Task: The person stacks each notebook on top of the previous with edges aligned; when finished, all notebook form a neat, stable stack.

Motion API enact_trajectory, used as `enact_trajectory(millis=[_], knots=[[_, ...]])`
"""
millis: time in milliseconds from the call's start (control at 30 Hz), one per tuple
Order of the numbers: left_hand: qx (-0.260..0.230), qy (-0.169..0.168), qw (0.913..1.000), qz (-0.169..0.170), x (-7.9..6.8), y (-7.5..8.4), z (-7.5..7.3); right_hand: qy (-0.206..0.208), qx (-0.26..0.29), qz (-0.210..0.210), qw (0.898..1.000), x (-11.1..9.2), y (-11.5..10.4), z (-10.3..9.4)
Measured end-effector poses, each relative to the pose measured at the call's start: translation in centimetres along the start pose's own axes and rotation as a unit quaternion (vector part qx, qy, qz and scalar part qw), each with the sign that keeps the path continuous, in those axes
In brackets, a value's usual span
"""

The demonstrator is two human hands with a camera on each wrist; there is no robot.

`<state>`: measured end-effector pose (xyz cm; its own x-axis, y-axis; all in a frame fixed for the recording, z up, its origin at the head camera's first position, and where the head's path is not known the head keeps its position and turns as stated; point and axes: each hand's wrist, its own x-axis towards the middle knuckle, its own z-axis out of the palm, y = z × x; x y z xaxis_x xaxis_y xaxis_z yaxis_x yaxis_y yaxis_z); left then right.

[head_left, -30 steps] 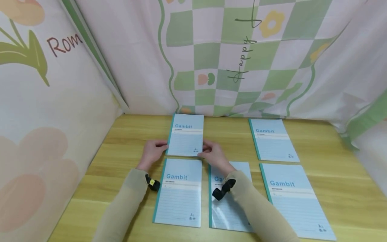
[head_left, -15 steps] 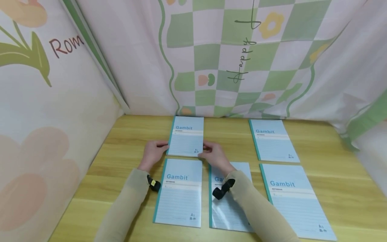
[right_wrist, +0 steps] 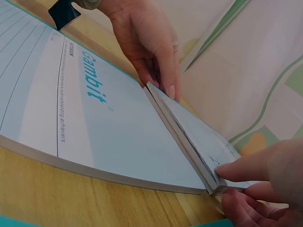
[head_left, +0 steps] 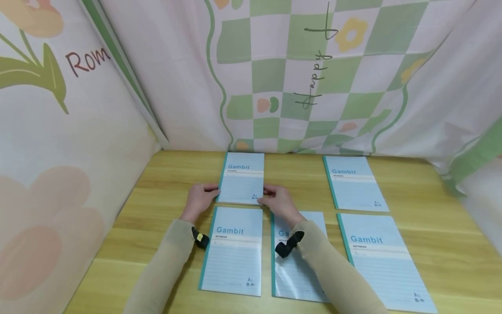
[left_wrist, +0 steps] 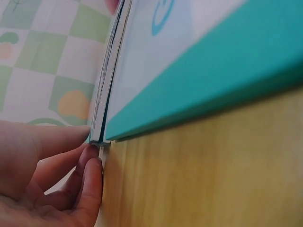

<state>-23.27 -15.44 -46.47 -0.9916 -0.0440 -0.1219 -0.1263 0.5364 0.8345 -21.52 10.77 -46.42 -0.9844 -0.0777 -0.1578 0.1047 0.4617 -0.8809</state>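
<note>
A light-blue notebook (head_left: 242, 185) with a teal spine and "Gambit" on its cover lies at the back left of the table. My left hand (head_left: 199, 201) pinches its spine edge near the front corner, thumb above and fingertips below in the left wrist view. At the opposite corner my right hand (head_left: 279, 204) grips it, with the thumb (right_wrist: 241, 169) on the cover and other fingers under the edge. Just in front lies a matching notebook (head_left: 232, 261), close along the held one's near edge. My right forearm partly hides another notebook (head_left: 290, 279).
Two more such notebooks, a back one (head_left: 353, 185) and a front one (head_left: 386, 266), lie to the right. The wooden table (head_left: 129, 244) ends at a checked curtain (head_left: 270, 74) behind, and a printed wall covering (head_left: 78, 144) stands on the left.
The held notebook's far edge has come down slightly, so it lies flatter against the table. Both hands keep their hold, nearly in place. The other notebooks have not moved.
</note>
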Motion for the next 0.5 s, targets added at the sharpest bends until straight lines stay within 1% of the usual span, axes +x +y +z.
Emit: enact_trajectory(millis=[267, 500], knots=[[-0.01, -0.01, 0.9998, -0.015, 0.26, 0.1, 0.01, 0.0, -0.015, -0.005, 1.0, 0.03, -0.09, 0.03], [-0.01, -0.008, 0.9996, -0.026, 0.27, 0.14, 0.07, -0.006, -0.018, -0.005, 1.0, 0.17, 0.13, 0.05]])
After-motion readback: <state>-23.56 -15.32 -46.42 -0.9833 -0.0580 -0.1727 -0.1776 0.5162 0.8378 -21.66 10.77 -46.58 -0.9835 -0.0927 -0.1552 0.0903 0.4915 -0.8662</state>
